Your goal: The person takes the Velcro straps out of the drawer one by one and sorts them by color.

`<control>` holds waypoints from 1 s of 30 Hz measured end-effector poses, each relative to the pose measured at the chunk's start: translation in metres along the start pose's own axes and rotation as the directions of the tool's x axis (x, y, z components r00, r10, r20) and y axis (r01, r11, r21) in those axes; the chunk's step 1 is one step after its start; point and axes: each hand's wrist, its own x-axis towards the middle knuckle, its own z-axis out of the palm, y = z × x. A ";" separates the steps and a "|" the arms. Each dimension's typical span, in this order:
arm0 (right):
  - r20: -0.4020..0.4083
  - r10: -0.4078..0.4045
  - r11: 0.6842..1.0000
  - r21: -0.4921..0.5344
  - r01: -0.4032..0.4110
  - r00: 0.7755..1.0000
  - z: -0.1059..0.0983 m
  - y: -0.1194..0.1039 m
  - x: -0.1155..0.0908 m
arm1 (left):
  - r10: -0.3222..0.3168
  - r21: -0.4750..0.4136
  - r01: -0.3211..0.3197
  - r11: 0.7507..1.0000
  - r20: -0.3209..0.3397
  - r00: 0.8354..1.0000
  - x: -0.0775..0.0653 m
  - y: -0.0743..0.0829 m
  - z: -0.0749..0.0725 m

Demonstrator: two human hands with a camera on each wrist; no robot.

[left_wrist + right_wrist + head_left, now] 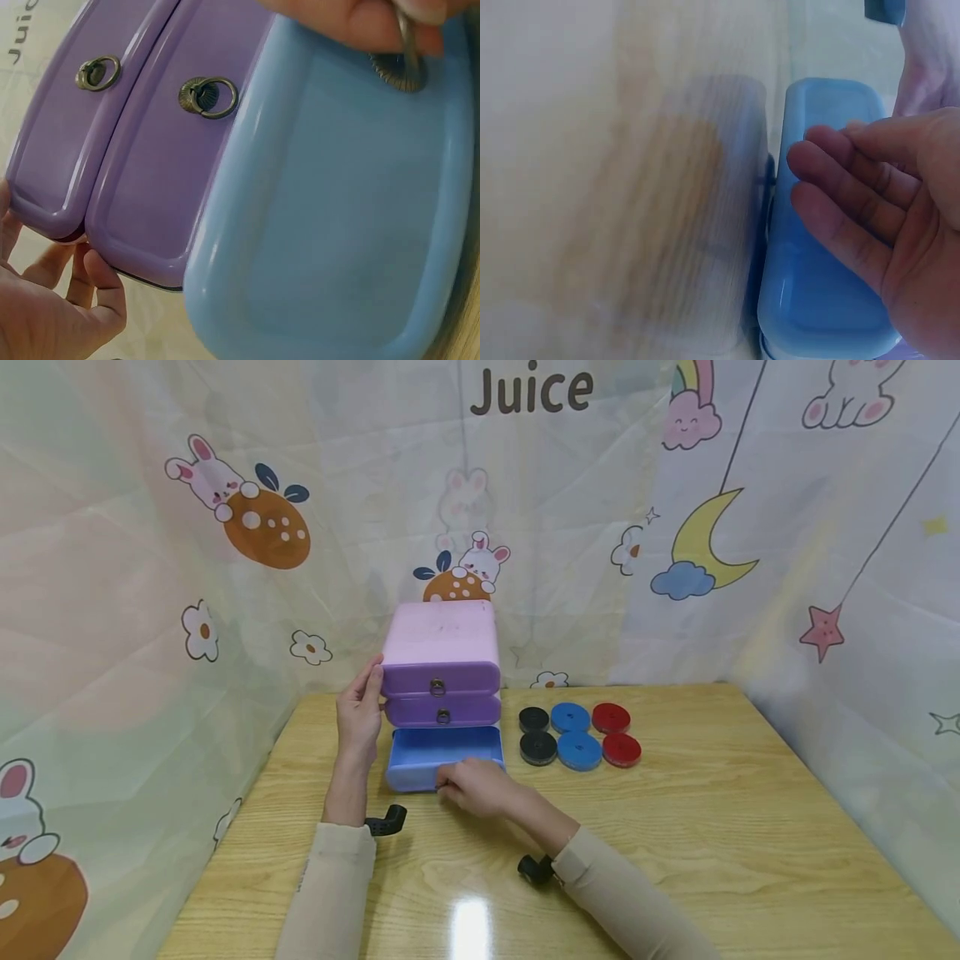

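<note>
A small drawer cabinet [442, 631] with a pink top stands at the back of the table. Its two purple drawers [405, 680] are closed, while the blue bottom drawer [408, 777] is pulled out with its inside visible. My left hand [358, 718] rests its fingers against the cabinet's left side, by the purple drawers. At the blue drawer's front is my right hand [480, 787]. In the left wrist view, its finger and thumb pinch the drawer's metal ring pull [407, 34]. The right wrist view shows its bent fingers [840, 232] over the drawer's front edge.
Right of the cabinet lie flat rolls in two rows: black rolls [537, 748], blue rolls [579, 751] and red rolls [621, 750]. A printed cloth [360, 527] hangs behind and beside the wooden table [712, 827].
</note>
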 end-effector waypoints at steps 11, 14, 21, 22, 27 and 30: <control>-0.037 -0.011 0.998 -0.063 0.008 0.999 0.004 0.019 0.018 | -0.003 0.000 0.003 1.000 0.009 1.000 0.000 0.000 -0.001; -0.045 -0.002 0.996 -0.090 -0.002 0.999 0.006 0.024 0.023 | 0.005 -0.010 -0.005 1.000 0.011 1.000 0.000 -0.001 -0.001; -0.092 0.043 0.996 -0.077 -0.050 0.995 0.009 0.035 0.032 | 0.005 -0.017 -0.005 1.000 0.011 1.000 0.001 -0.002 -0.001; -0.100 0.050 0.995 -0.078 -0.058 0.994 0.010 0.036 0.033 | 0.004 -0.017 -0.004 1.000 0.012 1.000 0.001 -0.002 -0.001; -0.105 0.095 0.993 -0.063 -0.102 0.990 0.009 0.037 0.039 | -0.010 -0.020 0.010 1.000 0.033 0.999 -0.002 0.005 -0.001; -0.094 0.123 0.989 -0.067 -0.130 0.988 0.009 0.038 0.044 | -0.010 -0.029 0.011 1.000 0.039 0.999 -0.001 0.006 -0.002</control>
